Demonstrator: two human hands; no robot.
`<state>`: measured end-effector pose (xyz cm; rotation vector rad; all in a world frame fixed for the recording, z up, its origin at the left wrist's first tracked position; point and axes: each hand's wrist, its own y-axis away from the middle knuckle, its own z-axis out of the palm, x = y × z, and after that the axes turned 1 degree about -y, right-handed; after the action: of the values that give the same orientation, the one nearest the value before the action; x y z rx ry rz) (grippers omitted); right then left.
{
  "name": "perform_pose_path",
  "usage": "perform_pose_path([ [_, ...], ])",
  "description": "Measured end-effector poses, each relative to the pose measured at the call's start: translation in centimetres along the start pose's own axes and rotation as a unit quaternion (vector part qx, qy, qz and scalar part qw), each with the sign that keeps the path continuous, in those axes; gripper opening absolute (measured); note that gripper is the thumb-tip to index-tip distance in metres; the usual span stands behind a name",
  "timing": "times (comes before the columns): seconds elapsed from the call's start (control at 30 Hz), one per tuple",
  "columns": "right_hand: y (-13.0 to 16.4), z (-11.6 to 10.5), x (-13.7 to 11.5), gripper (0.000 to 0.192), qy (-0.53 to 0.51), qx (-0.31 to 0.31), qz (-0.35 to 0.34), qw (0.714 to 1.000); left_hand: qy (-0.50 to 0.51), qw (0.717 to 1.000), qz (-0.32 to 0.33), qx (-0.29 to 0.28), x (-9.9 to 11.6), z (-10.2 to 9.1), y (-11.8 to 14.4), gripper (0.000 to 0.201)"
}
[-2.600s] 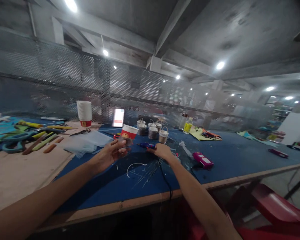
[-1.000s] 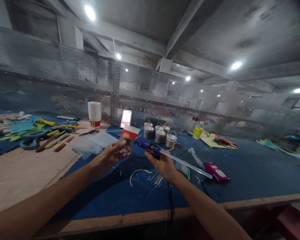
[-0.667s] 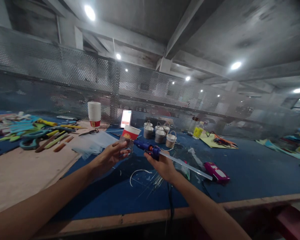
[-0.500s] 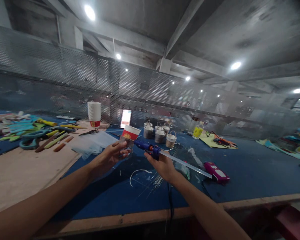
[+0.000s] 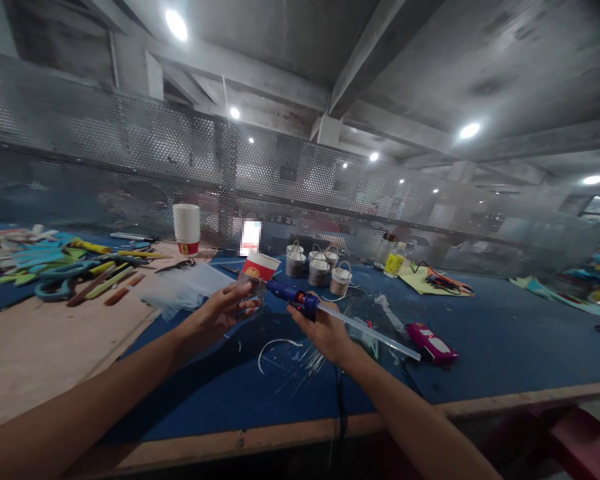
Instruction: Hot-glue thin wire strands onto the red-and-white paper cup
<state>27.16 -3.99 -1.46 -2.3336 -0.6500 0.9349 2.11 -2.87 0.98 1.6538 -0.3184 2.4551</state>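
Blue felt covers the workbench (image 5: 480, 347) in front of you, with a perforated metal screen behind it. Your left hand (image 5: 215, 317) is curled around a small clear cup (image 5: 249, 288), fingers closed on its side, holding it up off the bench. Your right hand (image 5: 325, 330) is wrapped around the grip of a blue glue gun (image 5: 293, 297); its nozzle points left and sits right at the cup, and a clear glue stick (image 5: 370, 331) juts out behind toward the right. This looks like the gluing step, with the tip set against the cup; next you would need a steady squeeze on the trigger and a firm hold on the cup. Just behind the cup stands a red paper cup (image 5: 260, 267), and past it a cluster of small handled buckets (image 5: 317, 269). A curved white strip (image 5: 273, 347) lies on the felt below your hands, and a pink object (image 5: 431, 337) lies to the right. Far left, scissors (image 5: 55, 283) and a stack of white cups (image 5: 186, 227).
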Motion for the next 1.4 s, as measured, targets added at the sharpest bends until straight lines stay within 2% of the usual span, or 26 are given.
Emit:
perform_pose_path([
  [0.17, 0.0, -0.1, 0.0, 0.034, -0.001, 0.007, -0.007, 1.000, 0.017, 1.000, 0.001, -0.019, -0.2, -0.3, -0.2, 0.031],
  [0.3, 0.1, 0.0, 0.1, 0.034, -0.009, 0.009, 0.000, 1.000, 0.015, 1.000, -0.002, -0.011, -0.2, -0.3, -0.3, 0.031],
  [0.47, 0.1, 0.1, 0.3, 0.036, 0.006, 0.020, -0.003, 1.000, 0.021, 1.000, -0.011, -0.020, -0.5, -0.7, -0.5, 0.027],
  [0.83, 0.0, -0.3, -0.2, 0.033, 0.041, 0.034, -0.008, 0.999, 0.040, 0.998, -0.019, -0.036, -0.9, -1.4, -0.9, 0.030],
  [1.1, 0.0, -0.1, 0.1, 0.033, 0.057, 0.038, -0.010, 0.998, 0.050, 0.998, -0.035, -0.024, -0.7, -1.3, -0.7, 0.028],
  [1.4, 0.0, 0.0, 0.4, 0.033, 0.057, 0.045, -0.015, 0.997, 0.048, 0.998, -0.036, -0.004, -0.7, -1.3, -0.8, 0.037],
])
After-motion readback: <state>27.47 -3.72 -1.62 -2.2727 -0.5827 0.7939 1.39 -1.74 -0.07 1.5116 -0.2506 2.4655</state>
